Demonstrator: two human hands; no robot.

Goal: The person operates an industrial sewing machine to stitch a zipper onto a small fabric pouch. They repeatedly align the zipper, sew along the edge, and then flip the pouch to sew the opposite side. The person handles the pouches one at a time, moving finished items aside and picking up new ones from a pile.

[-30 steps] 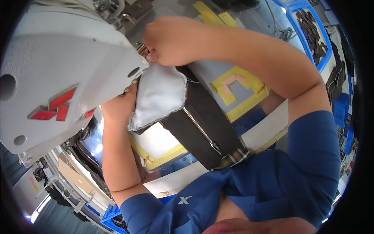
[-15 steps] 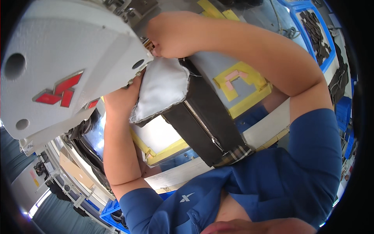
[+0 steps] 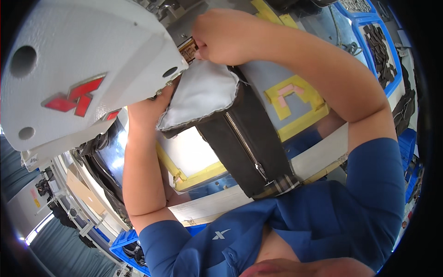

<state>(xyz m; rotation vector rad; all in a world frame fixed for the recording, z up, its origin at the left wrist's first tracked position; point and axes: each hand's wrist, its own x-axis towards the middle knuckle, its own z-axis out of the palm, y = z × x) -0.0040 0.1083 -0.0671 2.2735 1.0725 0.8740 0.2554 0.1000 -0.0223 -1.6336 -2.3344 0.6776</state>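
Note:
A dark fabric piece [image 3: 244, 138] with a metal zipper and a white lining [image 3: 203, 94] lies on the work surface under the white sewing machine head [image 3: 83, 60]. My right hand [image 3: 226, 34] is closed at the top edge of the lining, right beside the machine, pinching the fabric next to a small tan piece [image 3: 188, 49]. My left hand [image 3: 150, 104] is partly hidden beneath the machine head and grips the left edge of the white lining.
Yellow tape marks [image 3: 295, 99] outline areas on the grey table. Blue bins [image 3: 378, 41] with dark fabric pieces stand at the far right. Another blue bin [image 3: 122, 242] sits at the lower left, near racks and a cardboard box.
The fabric and both hands keep almost the same place by the machine; the view has shifted a little and the lining's corner sits slightly further under the machine head.

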